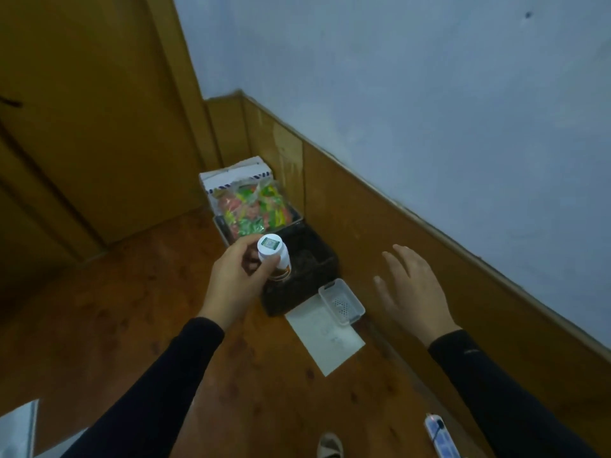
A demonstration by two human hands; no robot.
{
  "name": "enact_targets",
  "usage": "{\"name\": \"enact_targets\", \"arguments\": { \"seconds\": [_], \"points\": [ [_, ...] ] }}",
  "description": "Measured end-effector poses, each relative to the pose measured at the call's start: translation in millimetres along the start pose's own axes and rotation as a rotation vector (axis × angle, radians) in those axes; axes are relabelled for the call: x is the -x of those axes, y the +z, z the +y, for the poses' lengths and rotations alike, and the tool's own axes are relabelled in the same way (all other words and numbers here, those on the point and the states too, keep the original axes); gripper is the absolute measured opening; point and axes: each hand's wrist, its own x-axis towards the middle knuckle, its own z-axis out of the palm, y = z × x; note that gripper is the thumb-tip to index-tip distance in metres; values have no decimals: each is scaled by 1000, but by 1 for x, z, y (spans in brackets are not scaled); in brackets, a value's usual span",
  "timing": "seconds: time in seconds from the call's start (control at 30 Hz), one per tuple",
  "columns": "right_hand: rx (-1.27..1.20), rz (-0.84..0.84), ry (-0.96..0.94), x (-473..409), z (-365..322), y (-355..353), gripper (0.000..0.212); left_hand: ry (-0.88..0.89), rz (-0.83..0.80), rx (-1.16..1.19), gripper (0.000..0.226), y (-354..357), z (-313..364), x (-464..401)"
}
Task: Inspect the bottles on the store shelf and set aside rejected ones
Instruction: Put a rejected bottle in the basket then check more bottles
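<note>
Progress, as judged: one bottle (pixel 276 259) in hand over a dark box (pixel 302 279) on the floor (pixel 165 325); probably a reject about to be set aside, not yet released. No shelf in view, so number of bottles inspected or left unknowable. Contents of the box too dark to make out.

Left hand (pixel 236 280): clamped on the bottle, fingers and thumb curled round it just under the white cap (pixel 270 246). Cap facing up, green-and-white sticker on top. Amber body mostly hidden behind the fingers.

Right hand (pixel 411 285): open, fingers spread and nearly straight, holding nothing, touching nothing visible; hovering well right of the bottle, in front of the wooden wall panel (pixel 380 233).

Below and between the hands: small clear tray (pixel 342 300), resting partly on a white sheet (pixel 325 338). Beyond the left hand, past the dark box: a carton of bright packets (pixel 254 209).
</note>
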Motion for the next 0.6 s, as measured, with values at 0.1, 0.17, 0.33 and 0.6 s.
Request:
{"name": "enact_targets", "arguments": {
  "seconds": [0.1,0.17,0.33,0.6],
  "points": [
    [-16,-7,17,-42,14,15,51,4,-68,4,33,21,-3,-53],
    [-34,-14,31,-70,20,27,51,0,-111,6,31,31,-11,-90],
    [-33,-10,102,-133,31,70,55,30,-242,10,28,64,-48,-190],
    [5,-79,365,-211,17,167,53,92,-607,-25,37,138,-130,-361]
  ]
}}
